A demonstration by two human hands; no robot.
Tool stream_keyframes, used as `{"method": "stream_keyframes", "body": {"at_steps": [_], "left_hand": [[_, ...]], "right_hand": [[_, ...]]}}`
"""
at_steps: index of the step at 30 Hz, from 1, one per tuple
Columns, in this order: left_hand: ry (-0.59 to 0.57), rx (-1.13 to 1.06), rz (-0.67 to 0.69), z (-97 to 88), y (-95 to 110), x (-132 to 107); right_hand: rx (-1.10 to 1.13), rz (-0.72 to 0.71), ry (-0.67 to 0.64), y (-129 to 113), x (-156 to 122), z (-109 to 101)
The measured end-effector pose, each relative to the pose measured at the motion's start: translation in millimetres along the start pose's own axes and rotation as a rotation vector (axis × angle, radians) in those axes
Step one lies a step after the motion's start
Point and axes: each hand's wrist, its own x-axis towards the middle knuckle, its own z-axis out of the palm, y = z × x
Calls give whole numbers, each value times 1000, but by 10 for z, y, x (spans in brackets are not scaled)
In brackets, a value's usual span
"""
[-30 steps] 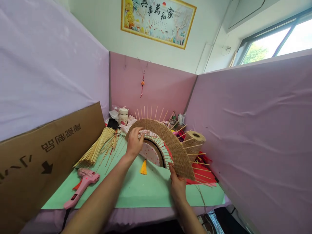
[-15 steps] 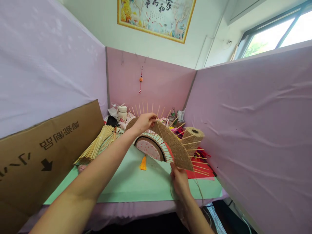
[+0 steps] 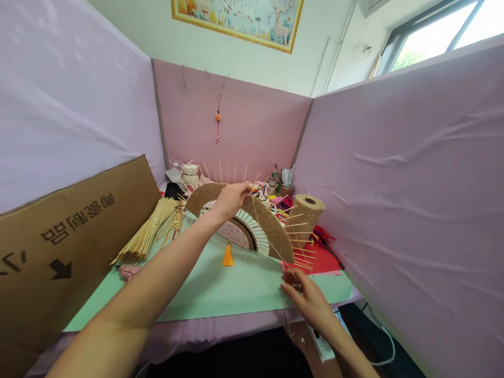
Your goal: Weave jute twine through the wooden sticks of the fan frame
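A half-round fan frame (image 3: 271,231) woven with brown twine stands upright on the green mat (image 3: 236,289), bamboo spokes sticking out around its rim. My left hand (image 3: 232,199) is closed on the top of the woven band. My right hand (image 3: 305,296) is below the fan's lower right end, fingers pinched on a thin strand of twine that runs up to the weave. An orange tassel (image 3: 228,254) hangs at the fan's base. A spool of twine (image 3: 307,212) stands just behind the fan on the right.
A bundle of bamboo sticks (image 3: 147,233) lies at the left, beside a big cardboard sheet (image 3: 66,236). Red paper (image 3: 325,262) lies under the spokes. Jars and small craft items (image 3: 191,173) crowd the back. Pink partitions (image 3: 394,173) wall in the table.
My left hand moved from the fan's left side up to its top. My right hand let go of the fan's lower right end and dropped toward me, drawing the twine strand.
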Motion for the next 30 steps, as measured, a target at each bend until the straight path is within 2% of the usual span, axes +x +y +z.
{"method": "stream_keyframes", "body": {"at_steps": [3,7,10,13,17,22,30], "left_hand": [[3,-11,3,-8,11,-6],[-8,-46,-8,3,3,5],[-15,-57,-2,16,-6,16],[-11,-54,-3,29,-14,25],[-16,-36,-11,42,-29,38],[8,3,15,44,-46,63],[-81,-93,-67,-8,7,54]], "right_hand": [[-102,-200,133,-286,239,98],[-91,-371,284,-561,690,443],[-137,-396,379,-648,963,669],[-300,-307,464,-692,1120,777],[-465,-254,528,-760,1222,835],[-521,-225,556,-845,1298,870],[-500,-237,459,-922,1220,642]]}}
